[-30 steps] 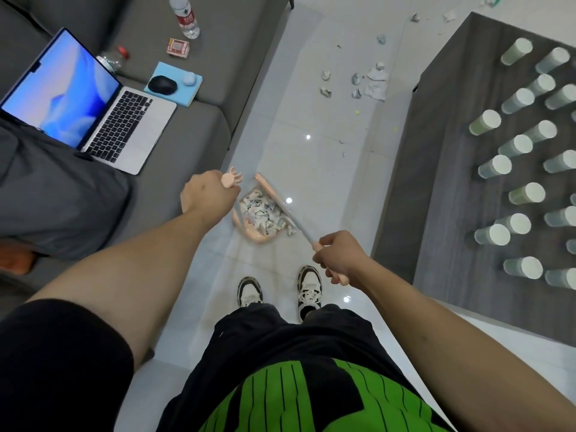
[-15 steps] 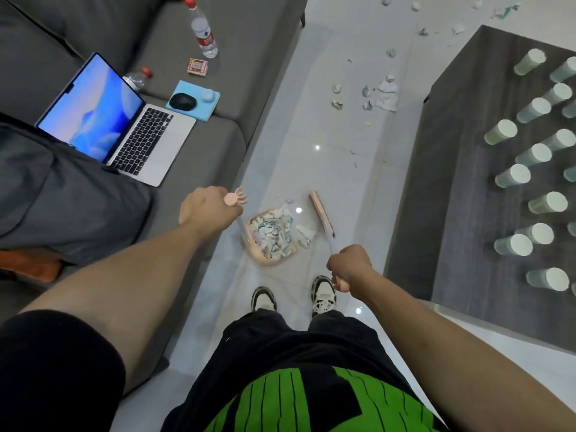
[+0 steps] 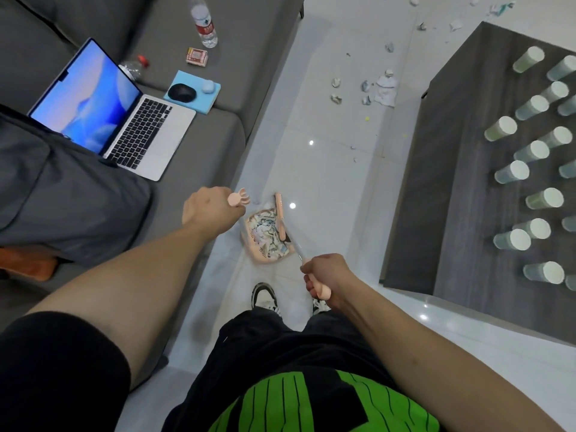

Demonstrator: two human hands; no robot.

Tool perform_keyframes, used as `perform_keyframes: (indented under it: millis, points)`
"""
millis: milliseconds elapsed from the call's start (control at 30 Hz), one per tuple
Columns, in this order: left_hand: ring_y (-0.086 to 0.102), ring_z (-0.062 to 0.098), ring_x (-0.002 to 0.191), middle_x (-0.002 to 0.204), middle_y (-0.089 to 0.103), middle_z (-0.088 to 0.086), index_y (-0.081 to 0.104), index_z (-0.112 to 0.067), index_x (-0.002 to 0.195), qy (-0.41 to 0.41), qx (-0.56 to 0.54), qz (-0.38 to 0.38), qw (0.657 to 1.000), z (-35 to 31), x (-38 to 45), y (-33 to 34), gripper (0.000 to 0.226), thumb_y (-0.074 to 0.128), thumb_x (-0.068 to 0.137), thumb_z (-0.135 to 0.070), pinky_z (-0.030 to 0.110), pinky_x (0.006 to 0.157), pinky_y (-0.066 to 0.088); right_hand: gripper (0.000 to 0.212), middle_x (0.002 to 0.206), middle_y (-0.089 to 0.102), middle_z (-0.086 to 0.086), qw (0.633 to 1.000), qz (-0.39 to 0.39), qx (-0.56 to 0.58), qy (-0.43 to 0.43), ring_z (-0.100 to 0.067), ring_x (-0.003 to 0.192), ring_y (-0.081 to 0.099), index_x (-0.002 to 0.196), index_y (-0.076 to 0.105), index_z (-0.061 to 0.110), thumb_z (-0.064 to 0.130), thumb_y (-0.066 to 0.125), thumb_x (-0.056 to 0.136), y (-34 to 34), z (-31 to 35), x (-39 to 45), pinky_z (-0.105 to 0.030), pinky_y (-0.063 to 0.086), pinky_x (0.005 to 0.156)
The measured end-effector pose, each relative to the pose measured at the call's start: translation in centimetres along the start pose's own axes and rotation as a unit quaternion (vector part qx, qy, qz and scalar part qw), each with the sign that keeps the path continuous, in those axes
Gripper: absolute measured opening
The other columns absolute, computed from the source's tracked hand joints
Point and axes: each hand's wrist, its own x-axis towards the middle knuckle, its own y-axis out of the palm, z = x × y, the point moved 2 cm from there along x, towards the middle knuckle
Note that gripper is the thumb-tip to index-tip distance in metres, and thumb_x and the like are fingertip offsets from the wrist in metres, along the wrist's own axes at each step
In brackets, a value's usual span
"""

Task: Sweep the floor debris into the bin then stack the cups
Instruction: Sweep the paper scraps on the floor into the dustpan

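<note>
Pink dustpan (image 3: 268, 241) on floor just ahead of shoes (image 3: 265, 296), heaped with paper scraps; its handle shaft mostly hidden behind left hand (image 3: 210, 210), fist curled round pink top. Right hand (image 3: 325, 275) grips broom (image 3: 280, 213) handle; broom head lies over pan. Right shoe half hidden. Loose debris (image 3: 381, 88) farther up floor (image 3: 327, 151). Cups (image 3: 514, 171) upside down on dark table (image 3: 436, 182), right rows cut off. Sofa (image 3: 218, 145) with laptop (image 3: 124, 120) at left; narrow tiled aisle between.

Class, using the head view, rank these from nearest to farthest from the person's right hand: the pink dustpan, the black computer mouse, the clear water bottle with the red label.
From the right hand:
1. Pink dustpan, on the floor just ahead.
2. Black computer mouse, on the sofa's blue pad, left.
3. Clear water bottle with red label, farthest back on the sofa.
</note>
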Motion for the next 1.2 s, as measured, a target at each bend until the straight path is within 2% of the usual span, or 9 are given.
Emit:
perform_keyframes:
  millis: [333,533,633,800,867,967,1033,1133,1200]
  points:
    - [0.048,0.025,0.058,0.055,0.045,-0.009,0.055,-0.021,0.063,0.002,-0.033,-0.017,0.999,1.6,-0.2,-0.9,0.033,0.061,0.074,-0.051,0.026,0.050,0.029,0.017,0.064,0.050,-0.012,0.998,-0.014,0.055,-0.007,-0.015,0.041,0.042,0.106,0.057,-0.011,-0.006,0.055,0.090,-1.6,2.5,-2.4,-0.020,0.034,0.033]
    - [0.052,0.028,0.066,0.061,0.050,-0.006,0.060,-0.022,0.071,-0.038,-0.072,-0.017,0.997,1.5,-0.9,-1.1,0.031,0.064,0.074,-0.053,0.029,0.057,0.034,0.019,0.068,0.049,-0.013,0.998,-0.041,0.001,-0.043,-0.015,0.037,0.041,0.108,0.058,-0.012,-0.007,0.056,0.090,-3.0,5.5,-2.0,-0.019,0.034,0.033]
    - [0.054,0.030,0.070,0.065,0.052,-0.003,0.064,-0.021,0.076,-0.065,-0.079,-0.024,0.994,1.3,-1.5,-1.4,0.028,0.063,0.072,-0.049,0.029,0.061,0.038,0.024,0.073,0.050,-0.015,0.996,-0.044,-0.039,-0.067,-0.016,0.042,0.043,0.112,0.056,-0.013,-0.008,0.056,0.089,-3.6,7.3,-1.0,-0.018,0.036,0.033]
    - [0.059,0.031,0.075,0.069,0.057,-0.001,0.063,-0.023,0.072,-0.139,-0.122,-0.036,0.982,1.1,-3.3,-1.5,0.033,0.060,0.068,-0.055,0.030,0.062,0.042,0.017,0.079,0.051,-0.018,0.985,-0.026,-0.144,-0.096,-0.020,0.047,0.045,0.104,0.058,-0.012,-0.009,0.057,0.088,-5.2,10.4,2.2,-0.019,0.039,0.036]
    - [0.058,0.029,0.072,0.065,0.055,-0.005,0.063,-0.023,0.070,-0.182,-0.148,-0.047,0.971,0.6,-4.7,-1.1,0.038,0.056,0.064,-0.060,0.030,0.061,0.042,0.010,0.076,0.048,-0.017,0.972,-0.016,-0.204,-0.114,-0.021,0.046,0.042,0.094,0.058,-0.006,-0.011,0.056,0.086,-6.2,11.3,3.7,-0.020,0.038,0.038]
    - [0.057,0.027,0.070,0.062,0.053,-0.008,0.063,-0.024,0.070,-0.250,-0.160,-0.062,0.953,-0.5,-7.2,-0.2,0.041,0.052,0.059,-0.062,0.030,0.060,0.041,0.018,0.076,0.045,-0.017,0.940,0.004,-0.314,-0.137,-0.021,0.046,0.041,0.086,0.055,0.005,-0.013,0.054,0.082,-7.7,12.3,5.9,-0.025,0.038,0.042]
    - [0.056,0.028,0.069,0.061,0.053,-0.008,0.062,-0.024,0.068,-0.281,-0.158,-0.069,0.944,-1.2,-8.9,0.7,0.039,0.052,0.060,-0.061,0.030,0.059,0.039,0.011,0.070,0.050,-0.017,0.914,0.007,-0.377,-0.148,-0.022,0.039,0.046,0.081,0.055,0.000,-0.011,0.055,0.081,-8.5,12.8,7.0,-0.027,0.042,0.044]
    - [0.053,0.028,0.068,0.060,0.050,-0.007,0.062,-0.024,0.070,-0.323,-0.152,-0.080,0.931,-2.1,-11.3,2.1,0.037,0.053,0.065,-0.059,0.031,0.060,0.039,0.009,0.069,0.056,-0.019,0.874,0.024,-0.456,-0.169,-0.026,0.039,0.053,0.090,0.059,-0.006,-0.008,0.054,0.082,-9.2,13.1,8.1,-0.028,0.048,0.044]
    - [0.050,0.029,0.067,0.058,0.046,-0.007,0.059,-0.025,0.069,-0.350,-0.147,-0.087,0.921,-2.6,-12.9,3.0,0.033,0.054,0.069,-0.057,0.031,0.061,0.038,0.010,0.070,0.053,-0.018,0.848,0.046,-0.498,-0.175,-0.026,0.041,0.053,0.088,0.059,-0.001,-0.007,0.054,0.082,-9.3,12.8,8.1,-0.029,0.047,0.047]
